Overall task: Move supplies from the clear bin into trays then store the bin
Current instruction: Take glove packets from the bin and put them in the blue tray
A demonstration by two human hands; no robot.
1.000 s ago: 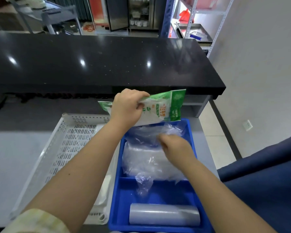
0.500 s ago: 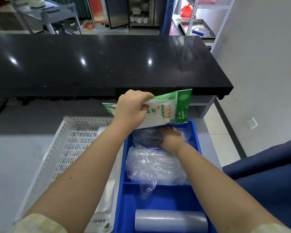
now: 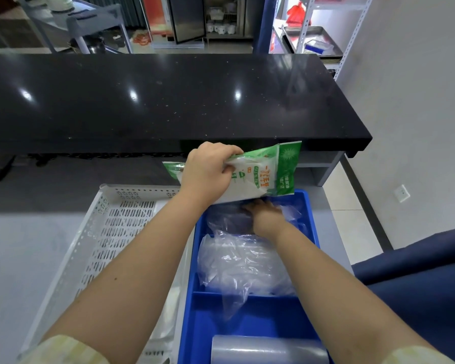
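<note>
The left hand is gripping a green-and-white packet, fingers curled over its top edge, holding it above the far end of the blue tray. The right hand is reaching beneath the packet into the tray's far compartment, resting on clear bags (its fingertips are hidden, so I cannot tell whether it is grasping). A roll is lying in the near compartment. A white tray is sitting just left.
</note>
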